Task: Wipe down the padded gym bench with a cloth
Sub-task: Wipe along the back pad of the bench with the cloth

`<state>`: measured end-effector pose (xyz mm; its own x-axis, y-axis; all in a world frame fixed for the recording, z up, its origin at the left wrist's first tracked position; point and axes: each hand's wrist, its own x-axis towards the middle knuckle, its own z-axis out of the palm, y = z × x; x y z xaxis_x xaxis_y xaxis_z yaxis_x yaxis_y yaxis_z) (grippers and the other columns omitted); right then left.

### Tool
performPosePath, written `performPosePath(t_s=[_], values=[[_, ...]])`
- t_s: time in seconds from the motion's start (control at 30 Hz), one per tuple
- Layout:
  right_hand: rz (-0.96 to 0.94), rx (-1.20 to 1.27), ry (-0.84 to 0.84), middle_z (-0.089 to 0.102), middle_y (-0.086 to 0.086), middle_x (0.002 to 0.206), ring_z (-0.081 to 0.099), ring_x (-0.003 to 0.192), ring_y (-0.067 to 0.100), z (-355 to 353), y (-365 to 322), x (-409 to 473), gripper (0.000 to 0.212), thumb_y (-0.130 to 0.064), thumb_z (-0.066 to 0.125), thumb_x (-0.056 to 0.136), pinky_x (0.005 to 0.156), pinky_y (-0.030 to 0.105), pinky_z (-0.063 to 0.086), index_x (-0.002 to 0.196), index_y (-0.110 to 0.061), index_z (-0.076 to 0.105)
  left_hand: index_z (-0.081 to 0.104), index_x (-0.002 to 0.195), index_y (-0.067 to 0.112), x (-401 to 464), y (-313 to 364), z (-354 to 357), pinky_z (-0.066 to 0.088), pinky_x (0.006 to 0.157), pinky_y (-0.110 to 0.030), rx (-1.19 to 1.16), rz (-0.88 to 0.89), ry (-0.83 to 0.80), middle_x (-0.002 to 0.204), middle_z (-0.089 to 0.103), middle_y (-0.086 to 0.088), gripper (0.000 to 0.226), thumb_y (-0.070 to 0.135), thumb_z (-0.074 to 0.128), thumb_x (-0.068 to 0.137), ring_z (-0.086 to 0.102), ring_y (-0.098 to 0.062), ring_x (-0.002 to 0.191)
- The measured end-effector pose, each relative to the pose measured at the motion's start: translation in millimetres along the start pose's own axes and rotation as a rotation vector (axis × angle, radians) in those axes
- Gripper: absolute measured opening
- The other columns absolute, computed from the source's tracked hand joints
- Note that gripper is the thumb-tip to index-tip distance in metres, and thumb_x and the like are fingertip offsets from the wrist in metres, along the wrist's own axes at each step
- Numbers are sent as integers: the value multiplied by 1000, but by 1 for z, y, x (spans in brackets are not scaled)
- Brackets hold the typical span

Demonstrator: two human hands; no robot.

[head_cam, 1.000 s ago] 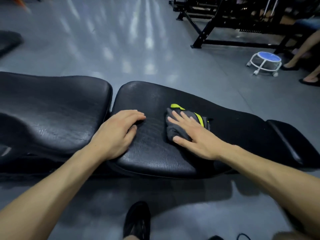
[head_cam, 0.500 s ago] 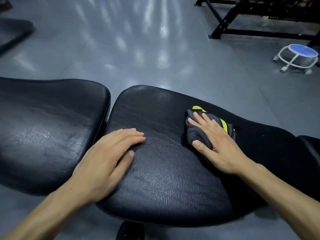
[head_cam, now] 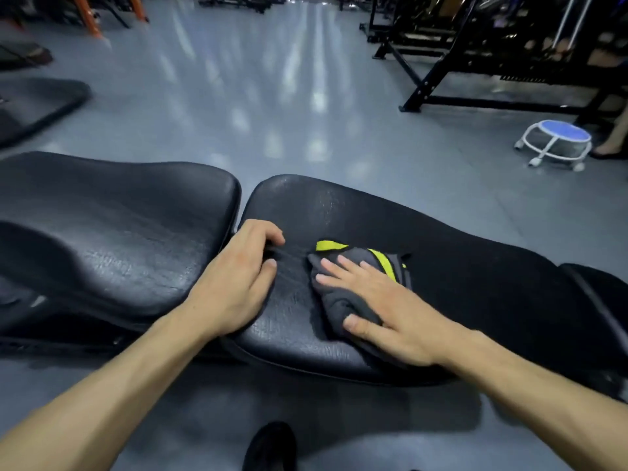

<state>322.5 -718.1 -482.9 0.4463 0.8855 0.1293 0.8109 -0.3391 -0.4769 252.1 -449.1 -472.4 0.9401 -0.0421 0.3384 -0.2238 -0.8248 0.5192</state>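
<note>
Wiping now, head view: your right hand (head_cam: 384, 311) presses flat, fingers straight, on the grey-and-yellow cloth (head_cam: 343, 297) at the middle of the right bench pad (head_cam: 475, 283). Left hand (head_cam: 238, 280) braces that pad's left edge, fingers curled, gripping nothing. Keep palm pressure even, overlap strokes, cover the left pad (head_cam: 119, 232) too.

Bench: two pads end to end across mid-frame, left pad (head_cam: 112, 239) and right pad (head_cam: 458, 266), a narrow gap between. Cloth (head_cam: 343, 297) on right pad, under right hand (head_cam: 390, 311). Left hand (head_cam: 238, 277) on right pad's left edge, beside cloth. Stool (head_cam: 557, 142) on floor (head_cam: 272, 107), upper right. Rack (head_cam: 492, 45) behind stool. Shoe (head_cam: 272, 447) at bottom centre.
</note>
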Motion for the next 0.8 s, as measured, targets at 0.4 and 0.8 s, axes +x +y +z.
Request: performPosePath(t_s=[0.4,0.8], values=[[-17,-14,51,14,-19,167,3,155,4,1,13,44,58,-50,43,102,125,25,-2,157,-34,30,38,98,21,-1,-1,-2,35,105,-29,-10,-8,68,126,43,5,20,7,46,87,44,-13,127],[81,-29,157,18,-5,168,8,156,16,-8,50,130,64,-53,40,99,127,34,4,156,-22,36,35,96,24,2,0,0,39,103,-35,14,-44,41,131,40,4,12,19,44,91,44,-23,129]])
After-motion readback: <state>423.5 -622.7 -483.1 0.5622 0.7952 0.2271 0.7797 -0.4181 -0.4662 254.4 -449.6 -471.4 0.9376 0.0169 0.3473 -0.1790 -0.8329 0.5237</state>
